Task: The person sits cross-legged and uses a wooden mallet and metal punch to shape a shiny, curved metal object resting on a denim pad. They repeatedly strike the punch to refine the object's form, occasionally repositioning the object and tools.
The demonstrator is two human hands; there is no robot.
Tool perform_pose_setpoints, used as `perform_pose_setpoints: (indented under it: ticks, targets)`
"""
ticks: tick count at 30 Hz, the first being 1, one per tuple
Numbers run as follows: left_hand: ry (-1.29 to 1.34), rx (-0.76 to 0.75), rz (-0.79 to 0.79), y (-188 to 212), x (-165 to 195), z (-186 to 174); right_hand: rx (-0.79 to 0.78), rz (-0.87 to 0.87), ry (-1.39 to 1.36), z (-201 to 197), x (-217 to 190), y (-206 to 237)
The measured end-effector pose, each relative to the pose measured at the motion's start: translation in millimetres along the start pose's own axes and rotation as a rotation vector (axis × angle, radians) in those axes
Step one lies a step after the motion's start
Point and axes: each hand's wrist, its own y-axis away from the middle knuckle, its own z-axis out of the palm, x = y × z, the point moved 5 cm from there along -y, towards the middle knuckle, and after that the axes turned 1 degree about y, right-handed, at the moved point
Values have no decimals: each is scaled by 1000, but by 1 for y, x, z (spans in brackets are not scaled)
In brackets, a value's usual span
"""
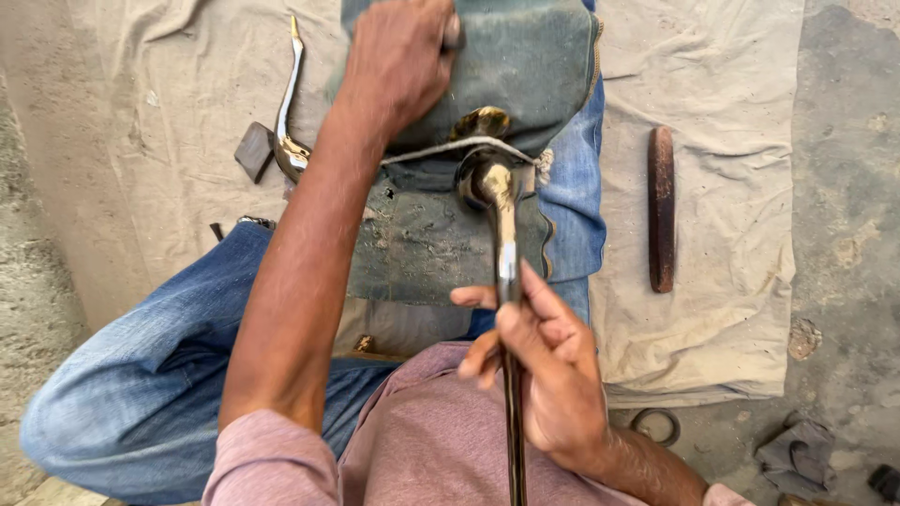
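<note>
Polished brass-coloured metal gleams down the middle of the frame: a long curved handle piece [507, 272] with a rounded, bulbous head at centre and a slim shaft running down toward the lower edge, its surface bright and mirror-like near the head and darker lower down. The head rests on a worn grey-green cloth pad [450, 234] laid over the person's blue-jeaned leg, with a thin cord [450, 148] stretched across the pad just above it. The right hand [539, 361], at lower centre, is closed around the shaft, the thumb and fingers curled and pinching it, one fingertip pointing left past the metal. The left hand [398, 56], at the top centre, is shut in a fist pressed down on the upper part of the cloth; what it grips, if anything beyond the fabric, cannot be told. At upper left, on a beige cloth sheet [722, 187] spread over the ground, lies a second shiny curved handle [289, 112] touching a small dark block [254, 150]. At right on the same sheet lies a long rusty-brown bar [662, 208], well apart from the hands. At lower right sit a dark ring [656, 424] and a crumpled grey rag [797, 454] on the bare concrete.
</note>
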Motion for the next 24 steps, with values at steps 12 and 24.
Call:
perform_pose_setpoints:
  ticks: [12,24]
  targets:
    - [453,27,-299,47,4,-37,-23,-439,752,-94,-16,-12]
    - [851,-168,7,46,37,-51,773,-398,1993,-205,-63,-104]
